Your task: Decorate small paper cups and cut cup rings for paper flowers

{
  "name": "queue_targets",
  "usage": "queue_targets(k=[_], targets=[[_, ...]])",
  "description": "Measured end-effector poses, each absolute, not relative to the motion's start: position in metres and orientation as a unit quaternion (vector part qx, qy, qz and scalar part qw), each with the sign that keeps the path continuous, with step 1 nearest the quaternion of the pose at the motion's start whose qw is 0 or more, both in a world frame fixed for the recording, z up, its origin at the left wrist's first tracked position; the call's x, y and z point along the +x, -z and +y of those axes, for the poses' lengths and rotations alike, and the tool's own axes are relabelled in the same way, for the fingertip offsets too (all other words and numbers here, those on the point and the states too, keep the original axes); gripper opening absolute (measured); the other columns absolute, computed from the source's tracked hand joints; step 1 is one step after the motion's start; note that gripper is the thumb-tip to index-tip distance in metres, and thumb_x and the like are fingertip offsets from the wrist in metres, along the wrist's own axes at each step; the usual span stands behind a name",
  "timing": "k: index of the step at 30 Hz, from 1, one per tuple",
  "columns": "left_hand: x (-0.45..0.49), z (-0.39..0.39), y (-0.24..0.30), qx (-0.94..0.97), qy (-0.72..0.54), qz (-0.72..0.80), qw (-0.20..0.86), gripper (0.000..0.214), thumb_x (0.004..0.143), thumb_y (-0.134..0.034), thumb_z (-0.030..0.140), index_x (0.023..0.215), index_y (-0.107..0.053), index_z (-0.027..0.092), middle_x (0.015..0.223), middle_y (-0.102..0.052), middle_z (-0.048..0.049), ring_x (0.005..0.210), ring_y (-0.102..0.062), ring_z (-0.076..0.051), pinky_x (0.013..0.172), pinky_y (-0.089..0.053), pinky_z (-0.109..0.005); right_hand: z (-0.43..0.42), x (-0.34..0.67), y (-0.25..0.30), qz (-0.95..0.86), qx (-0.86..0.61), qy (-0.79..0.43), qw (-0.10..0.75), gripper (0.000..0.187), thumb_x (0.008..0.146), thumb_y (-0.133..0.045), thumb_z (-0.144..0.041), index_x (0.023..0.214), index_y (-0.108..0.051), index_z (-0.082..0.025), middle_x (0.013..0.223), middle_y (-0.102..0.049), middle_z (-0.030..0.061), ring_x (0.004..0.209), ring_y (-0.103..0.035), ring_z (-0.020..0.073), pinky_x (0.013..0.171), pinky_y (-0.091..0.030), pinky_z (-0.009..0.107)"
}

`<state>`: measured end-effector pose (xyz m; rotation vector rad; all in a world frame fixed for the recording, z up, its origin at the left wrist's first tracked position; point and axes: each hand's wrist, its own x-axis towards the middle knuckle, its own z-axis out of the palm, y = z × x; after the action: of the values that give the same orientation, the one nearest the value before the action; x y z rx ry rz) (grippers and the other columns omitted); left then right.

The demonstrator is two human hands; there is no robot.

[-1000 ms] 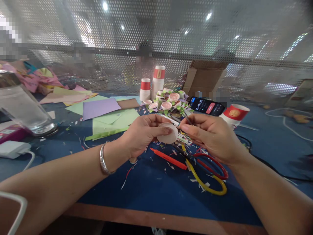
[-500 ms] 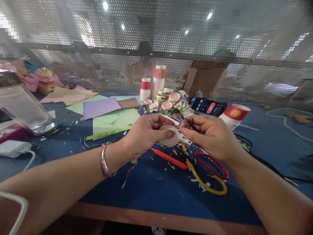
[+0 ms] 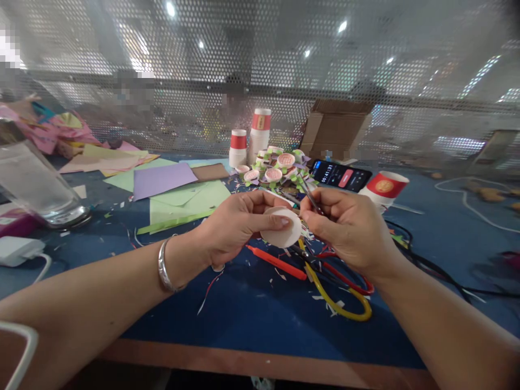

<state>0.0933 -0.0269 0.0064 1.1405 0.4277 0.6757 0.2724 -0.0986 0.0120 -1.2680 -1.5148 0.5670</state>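
Between the thumb and fingers of my left hand (image 3: 239,219) is a white paper disc (image 3: 280,230), its flat face towards me. My right hand (image 3: 345,222) pinches a slim metal tool (image 3: 312,197) that looks like tweezers, its tips pointing up and away. The right fingertips sit close beside the disc's right edge; whether they touch it I cannot tell. Under the hands lie scissors (image 3: 349,311) with yellow and red handle loops, their blades partly covered. An orange-red pen (image 3: 278,262) lies left of them.
Behind the hands is a heap of small decorated discs (image 3: 280,168). Paper cup stacks (image 3: 260,130), a phone (image 3: 341,176) and a red-and-white cup (image 3: 388,187) stand or lie around it. Coloured paper sheets (image 3: 164,181) and a glass mug (image 3: 44,187) are at left. Paper scraps litter the blue table (image 3: 244,319).
The disc in my left hand now shows more of its face. The tool in my right hand is tilted more upright. The whole view has shifted slightly.
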Motion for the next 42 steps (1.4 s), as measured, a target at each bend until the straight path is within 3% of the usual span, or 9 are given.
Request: queue_targets(k=[10, 18, 22, 31, 42], targets=[[0.092, -0.024, -0.002, 0.589, -0.346, 0.185, 0.707, 0.021, 0.072, -0.082, 0.01, 0.088, -0.068, 0.013, 0.08, -0.072, 0.0011, 0.071, -0.069, -0.008, 0.071, -0.055, -0.02, -0.099, 0.277, -0.01, -0.662, -0.532, -0.212, 0.484, 0.009, 0.085, -0.067, -0.026, 0.079, -0.065, -0.019, 0.07, -0.055, -0.0017, 0.061, -0.046, 0.0111, 0.055, -0.038, 0.025], [0.092, -0.02, 0.001, 0.597, -0.404, 0.205, 0.662, 0.026, 0.076, -0.082, 0.017, 0.093, -0.063, 0.014, 0.076, -0.073, 0.0001, 0.066, -0.069, -0.01, 0.065, -0.055, -0.021, -0.1, 0.285, -0.012, -0.711, -0.572, -0.137, 0.385, 0.039, 0.094, -0.063, -0.055, 0.077, -0.058, -0.02, 0.063, -0.041, -0.0056, 0.057, -0.036, 0.0099, 0.051, -0.028, 0.027], [0.092, -0.017, 0.004, 0.594, -0.414, 0.183, 0.665, 0.029, 0.076, -0.084, 0.02, 0.095, -0.063, 0.014, 0.075, -0.073, 0.0004, 0.066, -0.071, -0.011, 0.066, -0.058, -0.022, -0.099, 0.284, -0.013, -0.732, -0.581, -0.11, 0.337, 0.045, 0.096, -0.057, -0.06, 0.076, -0.059, -0.02, 0.062, -0.045, -0.0051, 0.057, -0.039, 0.01, 0.052, -0.029, 0.027], [0.093, -0.021, -0.001, 0.566, -0.412, 0.153, 0.697, 0.025, 0.075, -0.083, 0.01, 0.089, -0.063, 0.013, 0.075, -0.075, 0.0009, 0.066, -0.072, -0.009, 0.065, -0.058, -0.018, -0.102, 0.284, -0.018, -0.748, -0.573, -0.078, 0.326, 0.045, 0.098, -0.055, -0.057, 0.074, -0.059, -0.019, 0.06, -0.049, -0.0048, 0.056, -0.042, 0.0093, 0.051, -0.033, 0.025], [0.093, -0.022, -0.001, 0.564, -0.414, 0.186, 0.69, 0.021, 0.075, -0.082, 0.015, 0.087, -0.065, 0.012, 0.075, -0.075, -0.0011, 0.065, -0.071, -0.009, 0.068, -0.059, -0.02, -0.102, 0.284, -0.018, -0.764, -0.564, -0.062, 0.307, 0.042, 0.099, -0.053, -0.052, 0.073, -0.057, -0.02, 0.058, -0.05, -0.0051, 0.054, -0.042, 0.0092, 0.05, -0.032, 0.026]])
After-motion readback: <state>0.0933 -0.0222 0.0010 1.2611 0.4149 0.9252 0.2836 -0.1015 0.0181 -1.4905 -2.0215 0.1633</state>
